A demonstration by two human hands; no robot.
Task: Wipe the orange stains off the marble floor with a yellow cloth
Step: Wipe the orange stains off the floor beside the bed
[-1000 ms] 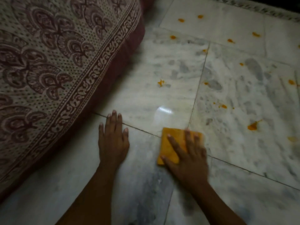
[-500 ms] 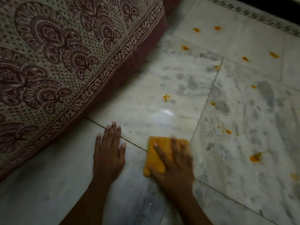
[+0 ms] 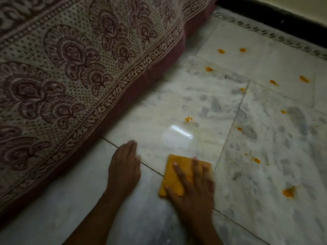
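A folded yellow cloth lies flat on the white marble floor near the bottom centre. My right hand presses on it with fingers spread and straight, covering its right half. My left hand rests flat on the floor just left of the cloth, fingers together. Several orange stains dot the floor: one beyond the cloth, a large one to the right, a small one between, and others farther back.
A bed with a patterned maroon-and-cream cover fills the left side, its hanging edge close to my left hand. A dark skirting and wall run along the top right. A bright light reflection sits on the tile ahead of the cloth.
My view has shifted, so the hands and cloth sit lower and the wall shows. My right hand keeps sliding the cloth slightly on the floor; my left hand's fingers have closed together.
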